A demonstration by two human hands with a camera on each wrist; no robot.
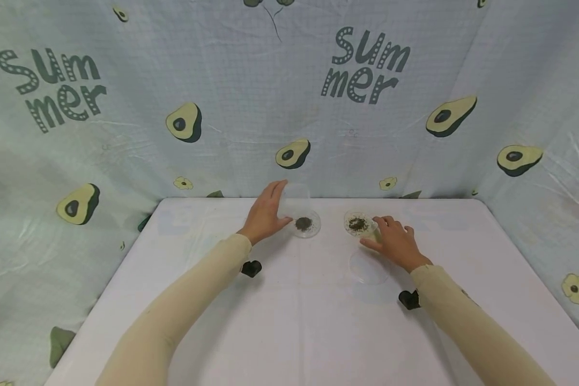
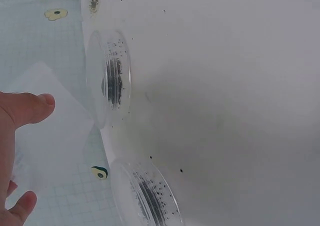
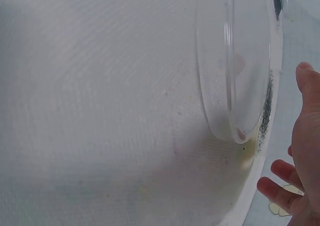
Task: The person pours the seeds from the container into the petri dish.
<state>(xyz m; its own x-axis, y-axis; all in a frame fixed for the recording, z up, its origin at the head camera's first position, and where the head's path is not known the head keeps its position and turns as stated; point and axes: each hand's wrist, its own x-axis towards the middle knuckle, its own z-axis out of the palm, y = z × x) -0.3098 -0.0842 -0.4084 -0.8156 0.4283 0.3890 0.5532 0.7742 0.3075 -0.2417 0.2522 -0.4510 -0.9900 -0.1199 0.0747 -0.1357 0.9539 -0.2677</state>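
Note:
In the head view my left hand is at the far table edge, thumb close to a clear petri dish holding a small heap of dark grains. A translucent plastic piece stands upright beside its fingers. The left wrist view shows thumb and fingers well apart, with this plastic piece behind them. My right hand has thumb and fingers spread by the right rim of another petri dish with dark green flakes. An empty clear lid lies nearer than that hand.
The left wrist view has several clear dishes in a row, including a nearer dish. Loose dark specks dot the white table. Behind the table hangs an avocado-print cloth. A small black device is at the left wrist.

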